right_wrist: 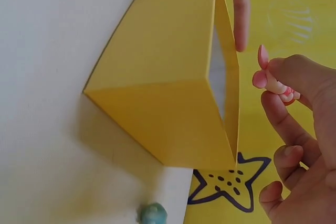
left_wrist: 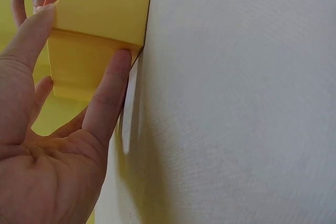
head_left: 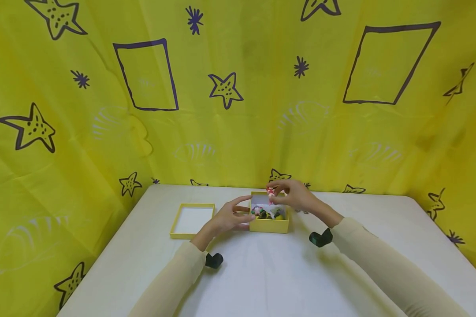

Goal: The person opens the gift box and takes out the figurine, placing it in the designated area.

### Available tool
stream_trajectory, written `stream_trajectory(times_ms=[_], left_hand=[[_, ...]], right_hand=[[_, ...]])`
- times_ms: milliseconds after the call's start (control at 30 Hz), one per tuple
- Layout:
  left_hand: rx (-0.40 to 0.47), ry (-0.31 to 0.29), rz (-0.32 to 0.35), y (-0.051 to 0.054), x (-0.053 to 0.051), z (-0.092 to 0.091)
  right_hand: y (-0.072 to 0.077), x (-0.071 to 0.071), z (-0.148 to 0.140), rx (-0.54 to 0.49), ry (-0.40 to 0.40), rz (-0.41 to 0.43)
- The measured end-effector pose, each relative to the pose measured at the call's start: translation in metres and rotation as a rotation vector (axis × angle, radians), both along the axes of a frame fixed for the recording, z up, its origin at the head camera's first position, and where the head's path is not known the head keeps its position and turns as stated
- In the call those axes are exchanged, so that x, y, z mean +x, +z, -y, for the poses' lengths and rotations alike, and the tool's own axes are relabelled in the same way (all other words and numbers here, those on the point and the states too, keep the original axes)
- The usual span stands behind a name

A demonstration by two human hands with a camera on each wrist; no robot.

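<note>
A yellow box (head_left: 269,226) stands uncovered on the white table, with several small colourful figurines (head_left: 263,214) inside. Against its left wall rest the extended fingers of my left hand (head_left: 228,215); the left wrist view shows the thumb at the upper edge and a fingertip low on the wall. Over the box, my right hand (head_left: 295,195) pinches a small pink and red figurine (right_wrist: 274,83) between thumb and forefinger. The figurine is partly hidden by those fingers and hangs apart from the box rim.
Left of the box lies a shallow yellow lid (head_left: 172,231) with its white inside up. A small teal object (right_wrist: 153,213) is on the table near the box's right side. Behind the table hangs a yellow curtain (head_left: 254,132) with star drawings.
</note>
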State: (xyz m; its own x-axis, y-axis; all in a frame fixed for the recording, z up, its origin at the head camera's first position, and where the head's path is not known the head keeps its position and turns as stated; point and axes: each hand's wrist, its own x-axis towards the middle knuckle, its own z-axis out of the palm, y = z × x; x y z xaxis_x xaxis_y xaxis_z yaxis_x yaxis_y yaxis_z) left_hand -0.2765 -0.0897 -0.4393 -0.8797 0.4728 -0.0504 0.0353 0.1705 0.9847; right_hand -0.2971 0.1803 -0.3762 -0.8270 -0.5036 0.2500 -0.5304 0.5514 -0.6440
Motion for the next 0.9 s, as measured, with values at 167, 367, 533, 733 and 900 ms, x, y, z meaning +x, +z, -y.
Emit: stream_trajectory(times_ms=[167, 367, 533, 733, 900], left_hand=[[-0.01, -0.001, -0.001, 0.0, 0.0, 0.0], [-0.017, -0.001, -0.003, -0.001, -0.001, 0.0], [-0.018, -0.001, -0.004, -0.001, -0.001, 0.0], [-0.017, 0.003, -0.012, 0.0, 0.0, 0.0], [-0.006, 0.003, -0.01, 0.0, 0.001, 0.0]], right_hand=[[0.004, 0.0, -0.01, 0.02, -0.007, 0.012], [0.007, 0.0, -0.021, 0.029, -0.03, 0.015], [0.008, 0.003, -0.028, 0.026, -0.038, -0.001], [0.01, 0.008, -0.037, 0.027, -0.046, -0.009], [0.01, 0.012, -0.047, 0.045, -0.063, -0.019]])
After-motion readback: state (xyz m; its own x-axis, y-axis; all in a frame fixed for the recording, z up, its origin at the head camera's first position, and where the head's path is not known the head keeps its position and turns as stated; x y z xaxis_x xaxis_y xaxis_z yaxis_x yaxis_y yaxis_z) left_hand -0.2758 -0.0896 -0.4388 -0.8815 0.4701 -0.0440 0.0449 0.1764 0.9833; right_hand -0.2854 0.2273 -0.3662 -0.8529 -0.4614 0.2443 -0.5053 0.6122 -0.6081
